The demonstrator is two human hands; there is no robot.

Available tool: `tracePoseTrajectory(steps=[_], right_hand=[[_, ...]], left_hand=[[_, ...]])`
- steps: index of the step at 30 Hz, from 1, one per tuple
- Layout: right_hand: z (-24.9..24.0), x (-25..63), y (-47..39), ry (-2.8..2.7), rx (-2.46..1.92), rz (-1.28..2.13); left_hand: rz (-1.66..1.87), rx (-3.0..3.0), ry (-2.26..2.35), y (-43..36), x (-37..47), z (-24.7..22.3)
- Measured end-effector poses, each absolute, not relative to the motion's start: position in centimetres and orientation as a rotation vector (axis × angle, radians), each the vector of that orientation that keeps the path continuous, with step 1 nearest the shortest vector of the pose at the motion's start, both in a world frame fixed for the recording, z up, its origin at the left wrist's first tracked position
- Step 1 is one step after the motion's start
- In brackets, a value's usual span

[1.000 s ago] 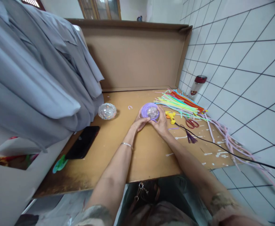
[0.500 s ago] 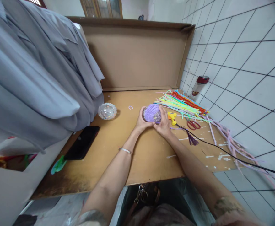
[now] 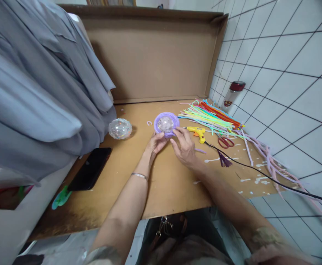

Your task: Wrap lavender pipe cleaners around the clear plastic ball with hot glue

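Note:
A round, clear faceted ball wrapped in rings of purple pipe cleaner (image 3: 166, 115) is held over the middle of the table, its clear part facing up. My left hand (image 3: 155, 144) grips its lower left side, thumb at the rim. At the lower right edge, my right hand (image 3: 185, 147) has its fingers apart, with the fingertips at or very near the purple rim. Just right of that hand lies a yellow glue gun (image 3: 198, 133). A short purple pipe cleaner piece (image 3: 200, 151) rests below it.
Left on the table (image 3: 166, 191) are a clear faceted ball (image 3: 120, 129) and a black phone (image 3: 90, 168). Colourful pipe cleaners (image 3: 212, 117), red-handled scissors (image 3: 226, 142), a purple tassel (image 3: 224, 160), a black cord (image 3: 239, 165) and a red-lidded bottle (image 3: 232, 96) occupy the right.
The wrapped ball has turned so its clear part faces up and has shifted slightly left. My right hand has loosened from its side, uncovering the glue gun. The view has tilted down a little.

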State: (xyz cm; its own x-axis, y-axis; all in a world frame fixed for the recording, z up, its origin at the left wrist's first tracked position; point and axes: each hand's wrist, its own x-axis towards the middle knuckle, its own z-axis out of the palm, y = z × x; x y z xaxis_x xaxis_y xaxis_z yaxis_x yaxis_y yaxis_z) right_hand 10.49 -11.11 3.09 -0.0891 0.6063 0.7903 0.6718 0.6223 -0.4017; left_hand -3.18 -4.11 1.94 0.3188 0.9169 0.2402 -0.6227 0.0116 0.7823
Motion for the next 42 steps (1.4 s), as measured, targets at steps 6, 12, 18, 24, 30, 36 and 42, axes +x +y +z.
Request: tracePoseTrajectory(steps=[6,12,18,24,30,36,42], right_hand=[[2.3,10.8,-10.3,-1.641,-1.083,0.043],[2.0,13.6,-7.7,-1.250,-1.212,0.108],[2.2,14.3,-7.0,-1.222,-1.074,0.431],[3.3,13.6,-9.1,-1.430,-0.911,0.266],[3.3,13.8,-9.3,-1.488,-0.873,0.157],[3.6,13.9,-9.2,-1.412,-0.744,0.303],[3.7,14.1,-8.5,-1.266,-0.879,0.498]], left_hand=[[1.421,1.041,0.479,-3.8,-2.4,1.5],[1.540,1.295,0.615,-4.2,-0.5,0.5],[1.555,1.568,0.586,-5.8,0.6,0.3],[1.574,1.674,0.661,-6.3,-0.1,0.9],[1.723,1.687,0.589,-5.8,0.8,0.0],[1.772,1.668,0.620,-5.3,1.8,-0.5],[1.724,1.593,0.687,-5.3,1.4,0.0]])
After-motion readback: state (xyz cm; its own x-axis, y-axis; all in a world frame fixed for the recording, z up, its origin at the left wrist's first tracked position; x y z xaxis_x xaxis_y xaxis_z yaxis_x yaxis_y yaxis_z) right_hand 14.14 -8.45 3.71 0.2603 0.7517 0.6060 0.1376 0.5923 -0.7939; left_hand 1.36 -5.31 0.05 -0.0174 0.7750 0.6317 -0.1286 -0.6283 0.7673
